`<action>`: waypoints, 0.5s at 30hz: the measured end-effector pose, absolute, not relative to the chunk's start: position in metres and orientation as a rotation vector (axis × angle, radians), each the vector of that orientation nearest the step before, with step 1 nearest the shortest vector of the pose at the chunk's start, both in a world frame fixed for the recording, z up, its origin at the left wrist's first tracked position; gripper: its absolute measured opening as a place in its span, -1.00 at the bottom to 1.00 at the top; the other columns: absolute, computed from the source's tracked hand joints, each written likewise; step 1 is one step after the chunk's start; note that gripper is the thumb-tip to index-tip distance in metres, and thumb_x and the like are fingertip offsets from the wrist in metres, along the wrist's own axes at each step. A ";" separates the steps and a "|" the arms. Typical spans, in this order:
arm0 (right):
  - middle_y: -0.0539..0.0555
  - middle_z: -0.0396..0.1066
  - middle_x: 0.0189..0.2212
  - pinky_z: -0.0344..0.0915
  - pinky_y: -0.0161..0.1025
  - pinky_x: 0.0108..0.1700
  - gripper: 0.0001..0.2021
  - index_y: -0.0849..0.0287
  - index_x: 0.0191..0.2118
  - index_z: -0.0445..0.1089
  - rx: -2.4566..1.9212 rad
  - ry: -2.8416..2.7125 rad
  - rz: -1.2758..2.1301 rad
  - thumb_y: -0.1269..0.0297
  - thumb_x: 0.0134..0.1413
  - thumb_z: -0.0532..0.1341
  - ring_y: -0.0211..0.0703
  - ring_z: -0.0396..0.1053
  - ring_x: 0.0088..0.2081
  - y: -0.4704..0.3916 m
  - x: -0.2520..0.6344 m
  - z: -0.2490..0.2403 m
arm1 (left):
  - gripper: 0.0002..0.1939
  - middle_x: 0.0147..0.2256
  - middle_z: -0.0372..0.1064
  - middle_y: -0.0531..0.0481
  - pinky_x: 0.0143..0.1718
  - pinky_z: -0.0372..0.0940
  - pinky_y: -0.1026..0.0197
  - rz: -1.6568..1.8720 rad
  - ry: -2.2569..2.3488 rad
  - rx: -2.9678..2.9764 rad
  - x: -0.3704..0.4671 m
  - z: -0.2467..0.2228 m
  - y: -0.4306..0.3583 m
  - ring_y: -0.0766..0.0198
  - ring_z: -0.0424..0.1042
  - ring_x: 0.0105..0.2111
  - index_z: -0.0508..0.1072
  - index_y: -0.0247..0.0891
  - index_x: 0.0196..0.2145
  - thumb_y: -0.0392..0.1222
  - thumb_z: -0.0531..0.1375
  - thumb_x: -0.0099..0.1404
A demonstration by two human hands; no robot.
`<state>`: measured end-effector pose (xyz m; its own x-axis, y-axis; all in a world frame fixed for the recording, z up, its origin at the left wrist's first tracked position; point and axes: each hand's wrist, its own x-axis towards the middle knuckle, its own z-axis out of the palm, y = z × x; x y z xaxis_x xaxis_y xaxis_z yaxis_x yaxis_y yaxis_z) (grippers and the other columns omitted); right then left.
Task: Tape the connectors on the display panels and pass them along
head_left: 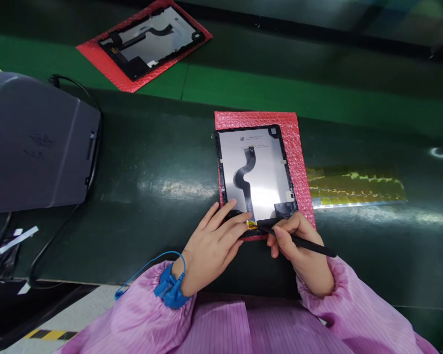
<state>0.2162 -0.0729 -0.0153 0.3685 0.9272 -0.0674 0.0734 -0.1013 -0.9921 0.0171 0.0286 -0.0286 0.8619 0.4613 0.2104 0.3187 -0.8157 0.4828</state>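
Display panel (268,182) lies on red wrap (302,172) beside amber film (358,186), left fingers (221,215) spread, right fingers (286,241) gripping tool (313,246).

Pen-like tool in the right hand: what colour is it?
The pen-like tool is black; it shows best in the head view.

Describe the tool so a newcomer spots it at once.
On the green table, find the nearer red wrap, under a panel. At the panel's near edge, the right hand holds the tool: slim, black, straight, unlike the panel's curving cable.
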 end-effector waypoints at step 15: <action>-0.10 0.48 -0.54 0.26 -0.36 -0.49 -0.75 0.09 -0.36 0.24 -1.473 -0.932 0.891 0.31 0.39 0.25 -0.36 0.40 -0.59 -0.075 0.211 -0.019 | -0.77 0.19 0.50 -0.07 0.34 0.28 -0.28 0.510 0.565 2.587 0.020 -0.027 0.029 -0.11 0.28 0.37 0.38 -0.27 0.10 -0.33 0.07 0.54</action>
